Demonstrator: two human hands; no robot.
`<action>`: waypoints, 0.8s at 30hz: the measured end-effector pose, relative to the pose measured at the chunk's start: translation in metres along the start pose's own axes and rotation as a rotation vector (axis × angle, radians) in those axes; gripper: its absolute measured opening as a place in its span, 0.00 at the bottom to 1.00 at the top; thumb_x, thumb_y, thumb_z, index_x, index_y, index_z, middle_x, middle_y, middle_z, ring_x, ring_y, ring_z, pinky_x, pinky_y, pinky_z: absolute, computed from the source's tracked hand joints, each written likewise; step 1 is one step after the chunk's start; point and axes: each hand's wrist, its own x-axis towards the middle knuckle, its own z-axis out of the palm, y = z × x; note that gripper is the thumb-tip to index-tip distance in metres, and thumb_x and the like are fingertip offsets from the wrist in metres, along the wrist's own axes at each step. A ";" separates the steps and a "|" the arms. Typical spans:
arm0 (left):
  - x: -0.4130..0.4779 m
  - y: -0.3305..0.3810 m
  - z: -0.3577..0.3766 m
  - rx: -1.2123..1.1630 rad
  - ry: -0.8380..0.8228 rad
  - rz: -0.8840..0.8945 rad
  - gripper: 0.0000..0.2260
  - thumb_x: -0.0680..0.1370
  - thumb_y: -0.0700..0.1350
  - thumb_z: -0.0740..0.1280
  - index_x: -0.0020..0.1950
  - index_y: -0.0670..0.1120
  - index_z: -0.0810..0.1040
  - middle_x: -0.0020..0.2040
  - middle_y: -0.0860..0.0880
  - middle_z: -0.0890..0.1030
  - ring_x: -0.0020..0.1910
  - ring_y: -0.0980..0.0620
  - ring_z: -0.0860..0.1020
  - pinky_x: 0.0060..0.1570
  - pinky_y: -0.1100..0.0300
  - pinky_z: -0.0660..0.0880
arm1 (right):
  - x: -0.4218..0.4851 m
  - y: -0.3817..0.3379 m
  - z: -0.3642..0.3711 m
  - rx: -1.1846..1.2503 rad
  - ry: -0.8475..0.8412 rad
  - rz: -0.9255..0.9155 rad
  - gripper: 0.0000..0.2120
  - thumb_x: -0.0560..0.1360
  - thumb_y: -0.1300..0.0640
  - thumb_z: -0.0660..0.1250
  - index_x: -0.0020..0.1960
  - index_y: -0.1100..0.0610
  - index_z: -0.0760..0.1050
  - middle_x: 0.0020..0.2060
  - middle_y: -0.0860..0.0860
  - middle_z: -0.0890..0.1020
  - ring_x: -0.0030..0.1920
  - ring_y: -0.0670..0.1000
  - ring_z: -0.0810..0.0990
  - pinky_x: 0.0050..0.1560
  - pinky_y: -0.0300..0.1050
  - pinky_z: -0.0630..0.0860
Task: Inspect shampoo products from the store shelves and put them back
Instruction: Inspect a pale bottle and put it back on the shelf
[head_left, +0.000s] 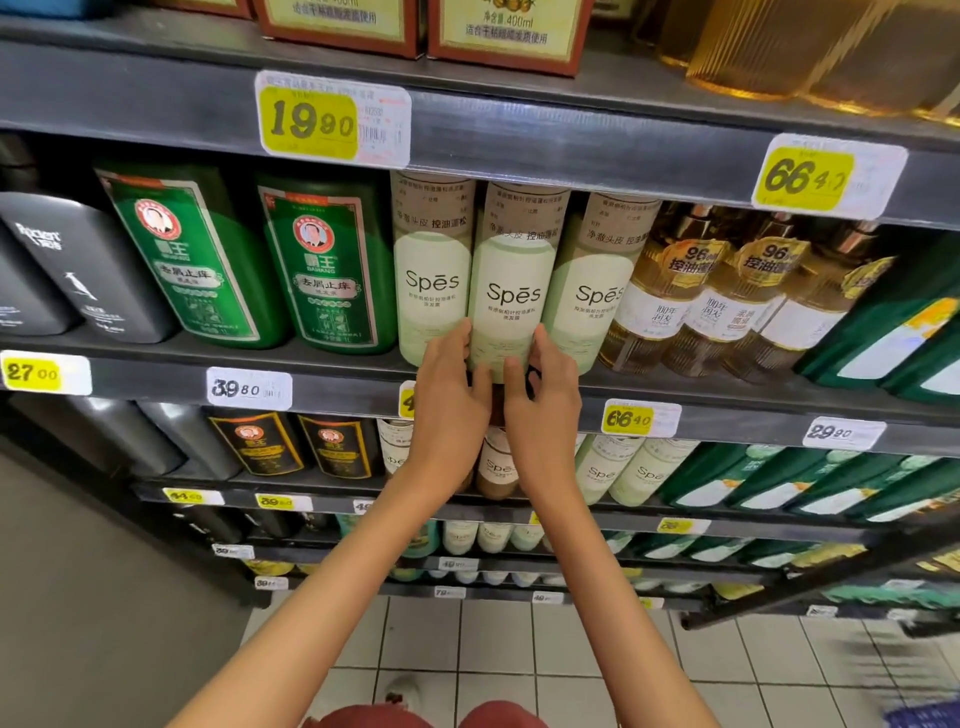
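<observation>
Head view: a person faces dark store shelving, both bare forearms reaching up and forward.
Task's thing: the middle Spēs bottle (511, 291), pale green with a beige upper band, stands upright on the second shelf (322, 371) from the top.
Its place: between two matching Spēs bottles, the left neighbour (432, 280) and the right neighbour (592, 296), and slightly forward of both. Its bottom edge reaches over the shelf's front lip.
Base contact: cannot tell whether it rests on the shelf.
Left hand (449, 395): it grips the bottle's lower left side, fingers curled round the edge and thumb on the front.
Right hand (545, 400): it grips the lower right side in mirror fashion, thumb on the front beside the left thumb.
Left of the trio: two green bottles (332, 265), then a black bottle (88, 270).
Right of the trio: amber bottles (670, 296) with gold labels.
Price tags: a yellow 19.90 tag (322, 122) sits on the shelf edge above.
Below: more shelves of bottles, and a pale tiled floor (467, 649).
</observation>
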 end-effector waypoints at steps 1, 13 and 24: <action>0.001 0.001 0.000 -0.002 -0.001 -0.002 0.16 0.78 0.37 0.62 0.66 0.42 0.69 0.61 0.46 0.74 0.60 0.49 0.74 0.62 0.49 0.72 | 0.002 -0.001 -0.001 0.006 -0.010 0.011 0.23 0.80 0.59 0.60 0.74 0.58 0.61 0.66 0.55 0.68 0.69 0.52 0.67 0.71 0.51 0.64; 0.007 0.005 -0.004 -0.005 -0.046 -0.099 0.18 0.79 0.34 0.59 0.69 0.40 0.68 0.65 0.43 0.74 0.64 0.50 0.71 0.66 0.53 0.68 | 0.011 0.003 -0.007 0.021 -0.116 0.067 0.22 0.80 0.59 0.59 0.74 0.57 0.63 0.67 0.56 0.68 0.70 0.53 0.67 0.71 0.52 0.64; 0.000 0.010 -0.042 0.155 0.057 0.006 0.16 0.77 0.36 0.62 0.65 0.43 0.73 0.62 0.48 0.77 0.62 0.54 0.74 0.58 0.75 0.65 | -0.002 -0.028 -0.003 -0.066 0.013 -0.443 0.18 0.78 0.64 0.62 0.67 0.65 0.68 0.61 0.57 0.74 0.63 0.48 0.71 0.65 0.38 0.67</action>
